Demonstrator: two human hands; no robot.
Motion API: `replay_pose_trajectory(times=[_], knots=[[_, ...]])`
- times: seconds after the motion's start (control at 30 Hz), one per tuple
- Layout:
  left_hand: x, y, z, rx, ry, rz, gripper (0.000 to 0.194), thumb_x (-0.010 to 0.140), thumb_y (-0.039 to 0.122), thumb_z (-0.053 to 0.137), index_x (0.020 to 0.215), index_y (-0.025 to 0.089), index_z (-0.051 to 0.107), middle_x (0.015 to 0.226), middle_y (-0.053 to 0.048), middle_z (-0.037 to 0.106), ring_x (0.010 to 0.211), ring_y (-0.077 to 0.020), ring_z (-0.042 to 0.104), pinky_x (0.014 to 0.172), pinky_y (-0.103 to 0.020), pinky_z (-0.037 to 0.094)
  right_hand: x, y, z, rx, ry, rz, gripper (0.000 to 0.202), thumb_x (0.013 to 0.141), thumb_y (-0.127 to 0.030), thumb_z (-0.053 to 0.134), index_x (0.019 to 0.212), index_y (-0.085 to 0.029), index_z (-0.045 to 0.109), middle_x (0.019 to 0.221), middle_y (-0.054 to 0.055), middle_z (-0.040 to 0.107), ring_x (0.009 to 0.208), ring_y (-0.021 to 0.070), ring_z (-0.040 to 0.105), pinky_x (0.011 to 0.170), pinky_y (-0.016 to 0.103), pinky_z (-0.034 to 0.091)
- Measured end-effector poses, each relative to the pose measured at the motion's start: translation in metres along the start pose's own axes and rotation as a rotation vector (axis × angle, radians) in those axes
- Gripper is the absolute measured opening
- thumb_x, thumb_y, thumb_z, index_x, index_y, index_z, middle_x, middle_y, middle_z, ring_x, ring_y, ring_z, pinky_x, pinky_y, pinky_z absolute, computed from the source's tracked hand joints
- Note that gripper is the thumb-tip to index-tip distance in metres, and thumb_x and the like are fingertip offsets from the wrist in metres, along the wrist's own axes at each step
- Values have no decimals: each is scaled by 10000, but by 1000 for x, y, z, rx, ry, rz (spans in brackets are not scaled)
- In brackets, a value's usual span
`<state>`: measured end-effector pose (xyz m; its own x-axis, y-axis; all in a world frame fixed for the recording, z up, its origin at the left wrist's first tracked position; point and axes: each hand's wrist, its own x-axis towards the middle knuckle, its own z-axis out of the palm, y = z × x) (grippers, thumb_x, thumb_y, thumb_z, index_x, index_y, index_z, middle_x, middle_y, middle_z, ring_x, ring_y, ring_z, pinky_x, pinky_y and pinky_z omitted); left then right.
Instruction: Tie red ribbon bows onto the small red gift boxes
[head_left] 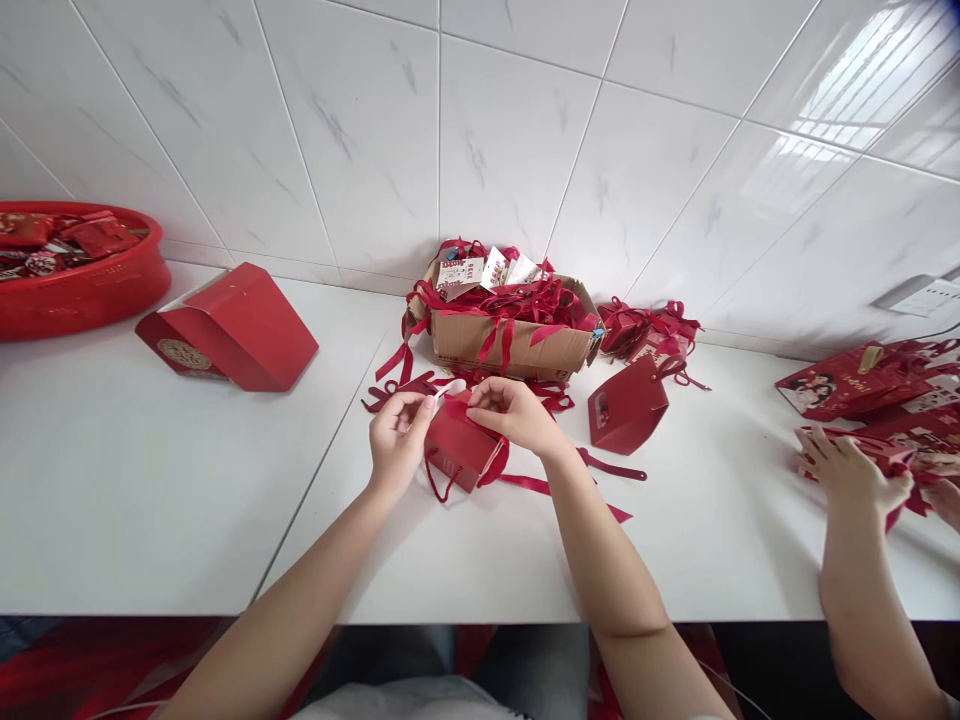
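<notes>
A small red gift box [459, 440] with a thin red cord handle sits in front of me, between my hands. My left hand [399, 432] is closed in a pinch at the box's upper left, on a narrow white strip [451, 388] that curls up from the fingertips. My right hand [514, 412] bends over the top of the box, thumb and fingers pinching what looks like a red ribbon. Another red ribbon [536, 484] trails from the box's right side over the table. A dark red strap [615, 468] lies beyond it.
A cardboard box [510, 340] full of red ribbons and tags stands by the tiled wall. Red boxes stand at left [255, 325] and right [628, 405]. A red basin [82, 285] of wrapped packets is far left. At right, another person's hands [855, 475] handle red gift boxes [847, 380].
</notes>
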<state>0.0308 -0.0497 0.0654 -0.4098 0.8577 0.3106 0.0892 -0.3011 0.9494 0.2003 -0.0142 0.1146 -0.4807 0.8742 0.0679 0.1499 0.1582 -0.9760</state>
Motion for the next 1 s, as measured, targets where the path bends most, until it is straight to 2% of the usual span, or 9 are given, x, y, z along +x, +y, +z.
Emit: replay_pose_trajectory(times=[0.57, 1.0], knots=[[-3, -4, -1, 32, -17, 59, 158, 793, 338, 660, 790, 181, 637, 748, -19, 665, 709, -138, 616, 665, -247, 504, -1, -2, -2, -23, 24, 80, 128, 669, -202, 619, 703, -187, 496, 637, -53, 503, 563, 83, 433, 518, 219, 341], [-2, -6, -2, 56, -24, 71, 195, 798, 375, 656, 788, 181, 637, 760, -25, 667, 713, -141, 615, 681, -261, 512, -2, -3, -3, 13, -2, 31, 146, 693, -232, 627, 727, -192, 490, 676, -48, 488, 549, 77, 403, 511, 223, 325]])
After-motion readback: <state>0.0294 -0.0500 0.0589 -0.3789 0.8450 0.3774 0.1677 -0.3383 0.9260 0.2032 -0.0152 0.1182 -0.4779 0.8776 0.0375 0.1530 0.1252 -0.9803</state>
